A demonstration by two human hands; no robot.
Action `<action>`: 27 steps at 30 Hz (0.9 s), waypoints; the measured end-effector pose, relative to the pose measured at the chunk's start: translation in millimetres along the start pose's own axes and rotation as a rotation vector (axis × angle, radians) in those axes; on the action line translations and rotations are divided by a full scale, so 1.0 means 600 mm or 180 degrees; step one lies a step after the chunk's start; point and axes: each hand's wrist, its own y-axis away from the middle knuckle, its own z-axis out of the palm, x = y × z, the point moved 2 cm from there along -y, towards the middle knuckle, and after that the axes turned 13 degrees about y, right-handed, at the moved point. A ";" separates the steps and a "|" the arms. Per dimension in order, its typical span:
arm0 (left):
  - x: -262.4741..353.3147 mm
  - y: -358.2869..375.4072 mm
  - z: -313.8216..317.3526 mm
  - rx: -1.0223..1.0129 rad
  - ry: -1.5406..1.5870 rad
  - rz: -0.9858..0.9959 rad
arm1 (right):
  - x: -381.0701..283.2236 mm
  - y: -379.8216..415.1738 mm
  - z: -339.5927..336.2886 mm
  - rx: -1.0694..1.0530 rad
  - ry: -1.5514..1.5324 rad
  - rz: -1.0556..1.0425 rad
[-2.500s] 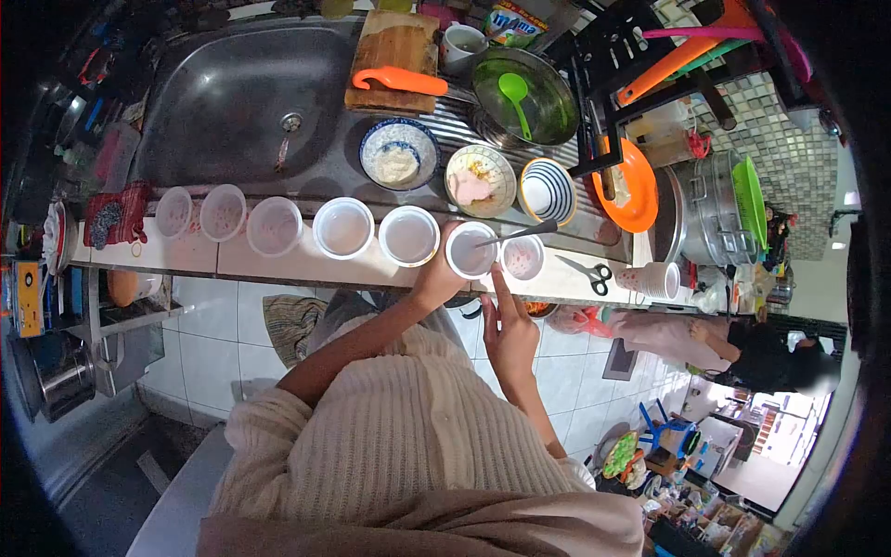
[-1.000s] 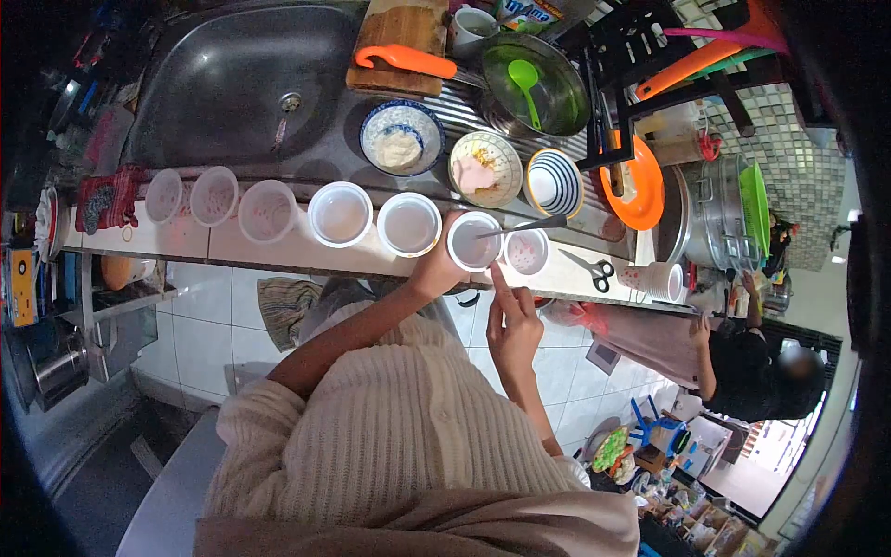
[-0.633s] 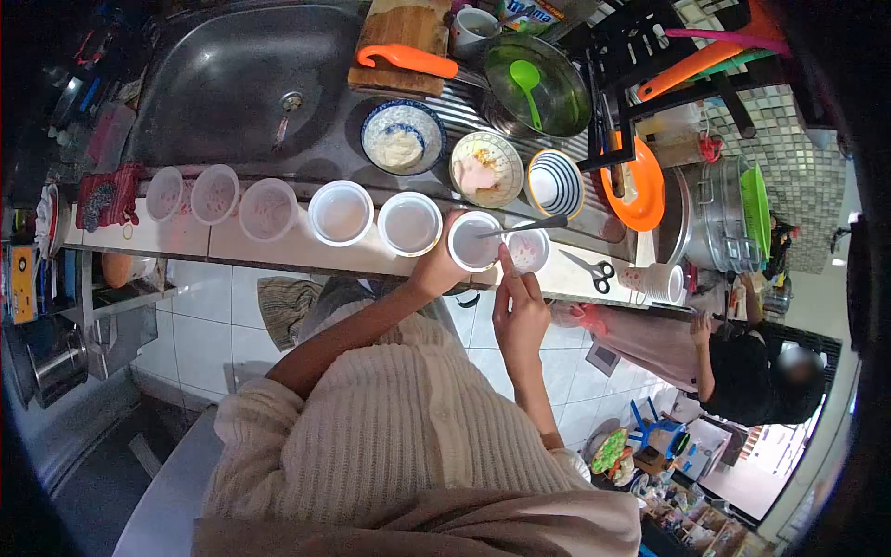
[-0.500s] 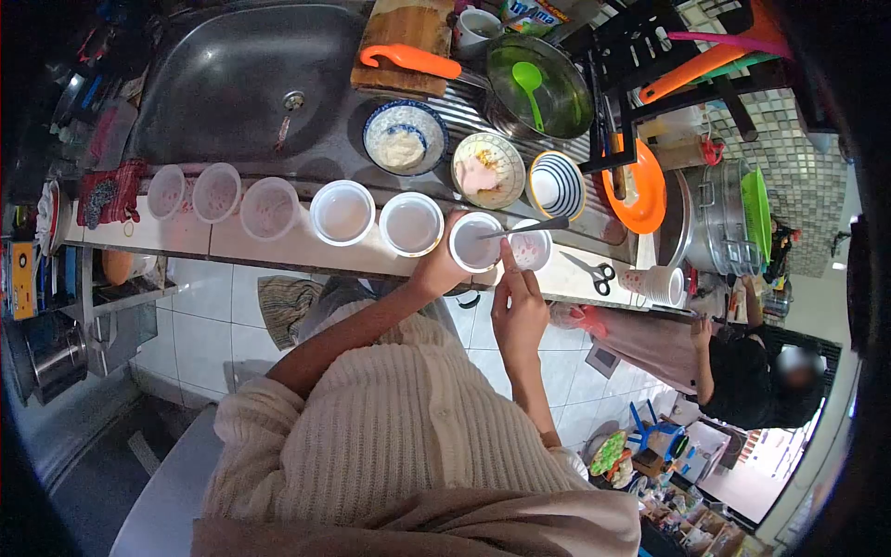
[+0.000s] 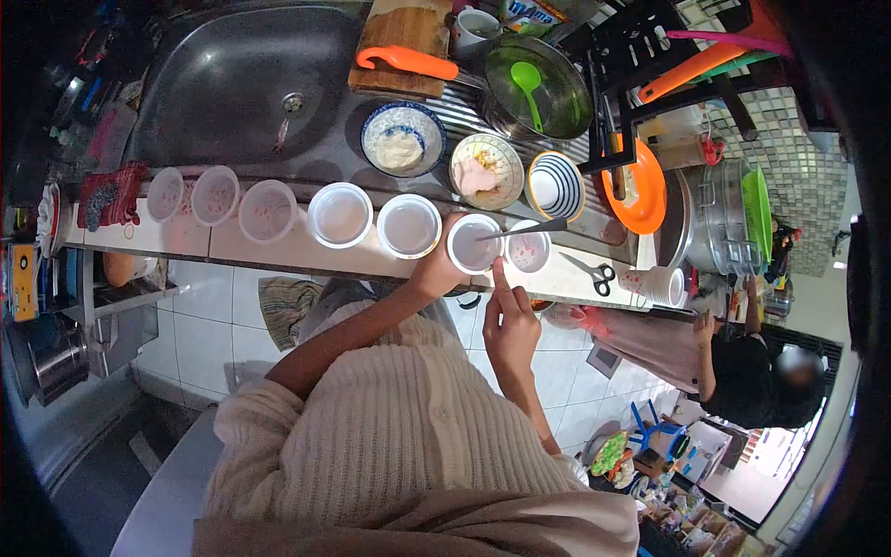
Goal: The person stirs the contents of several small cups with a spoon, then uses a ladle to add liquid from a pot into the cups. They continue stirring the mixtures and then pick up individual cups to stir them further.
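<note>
My left hand (image 5: pixel 438 269) is wrapped round the side of a white plastic cup (image 5: pixel 461 245) on the counter edge. A utensil with a dark grey handle (image 5: pixel 546 228) leans in this cup, its thin end inside. My right hand (image 5: pixel 512 330) has its index finger stretched up to the cup's near rim, the other fingers curled; I see nothing held in it. Touching the cup's right side is another plastic cup with red print (image 5: pixel 530 252). To the left, several more plastic cups (image 5: pixel 409 226) stand in a row.
Behind the cups are a blue-rimmed bowl of white powder (image 5: pixel 401 148), a bowl with pink food (image 5: pixel 478 178) and a striped bowl (image 5: pixel 557 186). Scissors (image 5: pixel 594 274) and stacked cups (image 5: pixel 659 285) lie to the right. A sink (image 5: pixel 232 84) is at back left. Another person (image 5: pixel 752 381) stands at right.
My right hand has dropped slightly down and left, its fingertip moving from near the utensil to the cup's near rim. My left hand stays on the cup.
</note>
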 end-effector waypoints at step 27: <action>-0.010 0.001 0.000 0.0044 -0.0295 0.0025 | 0.025 -0.005 -0.013 -0.0199 0.0102 -0.0267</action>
